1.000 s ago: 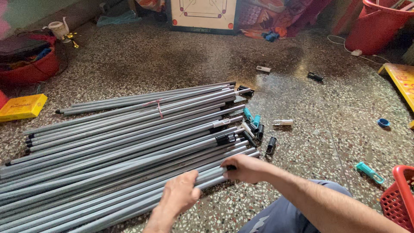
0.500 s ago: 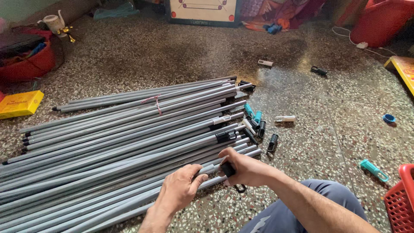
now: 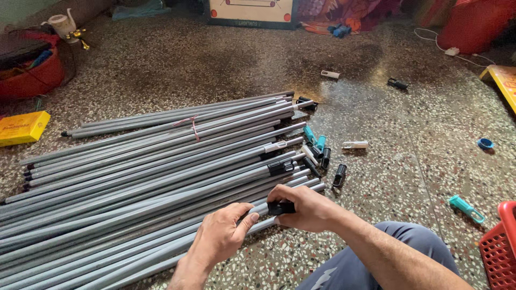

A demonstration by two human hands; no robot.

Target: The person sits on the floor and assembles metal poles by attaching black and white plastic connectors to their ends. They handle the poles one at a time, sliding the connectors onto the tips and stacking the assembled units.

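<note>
A wide heap of long grey metal tubes lies across the speckled stone floor. My left hand grips one of the nearest tubes from above. Just to its right, my right hand is closed around a small black plastic connector sitting at that tube. Another black connector sits on a tube higher in the heap. Loose black and teal connectors lie at the tube ends.
A red basket stands at the lower right, a teal piece beside it. A yellow box and a red tub sit at left. My knee is in the foreground. A game board leans at the back.
Both hands have drawn closer together on the near tube. The right hand has moved slightly left and down with the black connector, and the camera has tilted down.
</note>
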